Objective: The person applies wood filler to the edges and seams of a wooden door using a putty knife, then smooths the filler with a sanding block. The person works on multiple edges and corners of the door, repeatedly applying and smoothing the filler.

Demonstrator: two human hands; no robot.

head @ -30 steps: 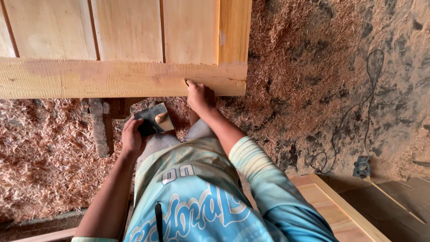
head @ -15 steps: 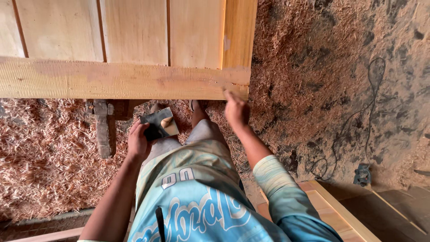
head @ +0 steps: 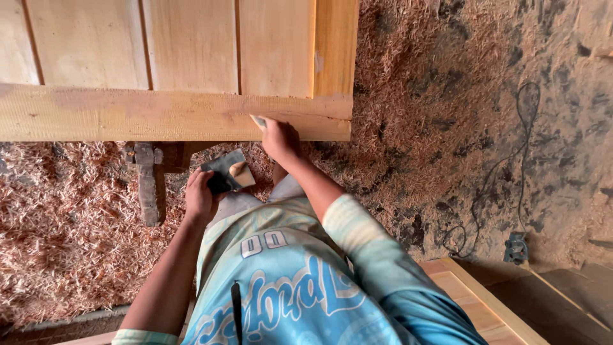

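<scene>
My right hand [head: 279,137] rests on the near rail [head: 128,115] of the panelled door [head: 191,45]. My left hand [head: 201,195] holds a flat pad [head: 228,171] nearer, left of it. Shavings [head: 64,243] lie beneath; a cable [head: 511,166] far right.

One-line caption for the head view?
Right hand presses on a wooden door rail; left hand holds a putty-smeared scraper.

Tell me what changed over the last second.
The right hand slid along the front rail of the wooden door panel, out toward its end, then back a little, pressing a small blade. The left hand stayed put, holding the dark plate with putty.
</scene>
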